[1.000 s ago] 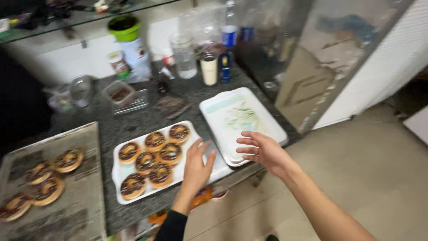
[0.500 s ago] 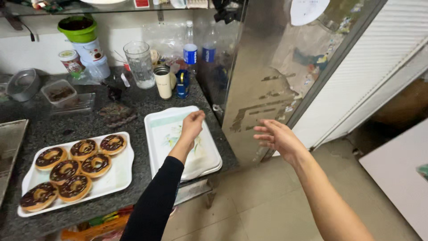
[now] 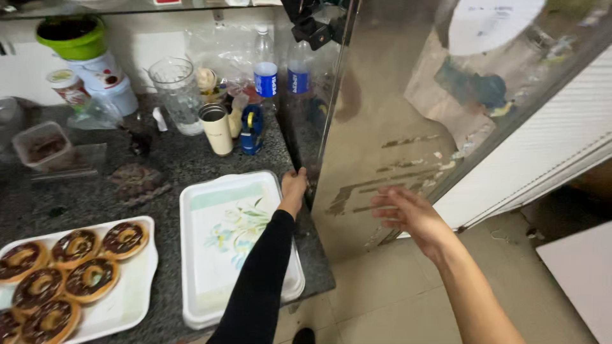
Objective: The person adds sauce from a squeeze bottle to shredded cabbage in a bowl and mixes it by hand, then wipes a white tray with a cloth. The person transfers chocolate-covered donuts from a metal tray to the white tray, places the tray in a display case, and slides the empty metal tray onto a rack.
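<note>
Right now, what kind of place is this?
Probably a home kitchen: dark speckled stone counter, white tray of chocolate-glazed doughnuts, and a tall stainless-steel fridge whose edge the left hand touches.

Left hand curled forward, black-sleeved; right hand open, bare forearm outstretched.

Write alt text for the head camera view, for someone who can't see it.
Seen from above, a person's left hand grips the edge of a steel fridge door while the right hand hovers open before it. On the dark granite counter lie an empty white floral tray and a tray of chocolate-glazed doughnuts, with bottles and jars behind.
</note>
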